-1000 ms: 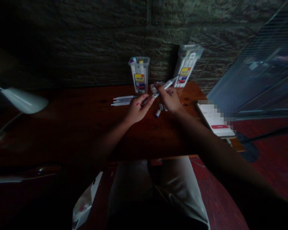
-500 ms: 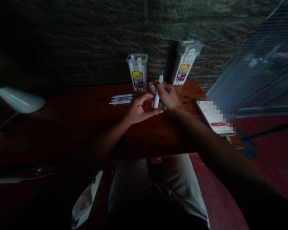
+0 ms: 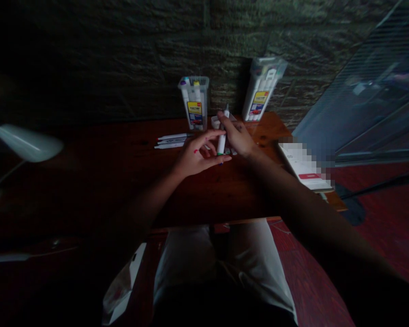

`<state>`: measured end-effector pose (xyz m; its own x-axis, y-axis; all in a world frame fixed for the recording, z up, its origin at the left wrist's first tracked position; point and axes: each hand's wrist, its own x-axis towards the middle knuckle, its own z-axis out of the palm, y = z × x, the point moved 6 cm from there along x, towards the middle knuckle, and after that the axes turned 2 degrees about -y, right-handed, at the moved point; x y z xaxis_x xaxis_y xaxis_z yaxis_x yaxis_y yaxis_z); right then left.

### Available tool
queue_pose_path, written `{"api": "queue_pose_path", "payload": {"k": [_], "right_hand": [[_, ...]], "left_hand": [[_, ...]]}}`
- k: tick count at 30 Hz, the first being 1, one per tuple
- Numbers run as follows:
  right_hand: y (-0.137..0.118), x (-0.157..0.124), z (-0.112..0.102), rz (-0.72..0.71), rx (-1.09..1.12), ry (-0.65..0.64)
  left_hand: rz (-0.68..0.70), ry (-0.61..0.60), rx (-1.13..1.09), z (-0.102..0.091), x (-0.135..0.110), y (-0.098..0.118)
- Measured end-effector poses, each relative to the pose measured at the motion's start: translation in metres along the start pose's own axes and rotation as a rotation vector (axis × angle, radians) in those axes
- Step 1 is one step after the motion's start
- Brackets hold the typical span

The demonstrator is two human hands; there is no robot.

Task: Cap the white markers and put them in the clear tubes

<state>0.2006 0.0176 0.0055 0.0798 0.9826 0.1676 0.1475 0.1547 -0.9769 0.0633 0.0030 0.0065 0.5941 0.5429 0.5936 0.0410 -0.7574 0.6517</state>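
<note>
Right hand pinches marker, turned steeper; left hand curves open beside it; wall lines surface's far edge.

Marker: midsection hidden by right hand. Lamp: cut off at 9 o'clock. White item, 3 o'clock: part-pixelated.
</note>
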Motion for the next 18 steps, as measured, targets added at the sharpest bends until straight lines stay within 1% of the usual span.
{"api": "queue_pose_path", "payload": {"k": [3,7,10,13,18], "right_hand": [[0.002,0.003,-0.005,0.003,-0.01,0.031],[0.007,0.005,-0.01,0.047,-0.032,0.056],[0.007,0.003,-0.007,0.065,-0.032,0.027],[0.005,0.0,-0.004,0.077,-0.056,0.001],[0.004,0.0,0.0,0.068,-0.068,-0.064]], "left_hand": [[0.01,0.01,-0.004,-0.002,0.001,0.004],[0.018,0.008,-0.017,0.0,0.001,0.005],[0.019,-0.052,-0.04,0.005,0.0,0.003],[0.055,-0.122,-0.068,0.009,-0.001,0.004],[0.1,-0.161,-0.075,0.011,-0.002,0.002]]}}
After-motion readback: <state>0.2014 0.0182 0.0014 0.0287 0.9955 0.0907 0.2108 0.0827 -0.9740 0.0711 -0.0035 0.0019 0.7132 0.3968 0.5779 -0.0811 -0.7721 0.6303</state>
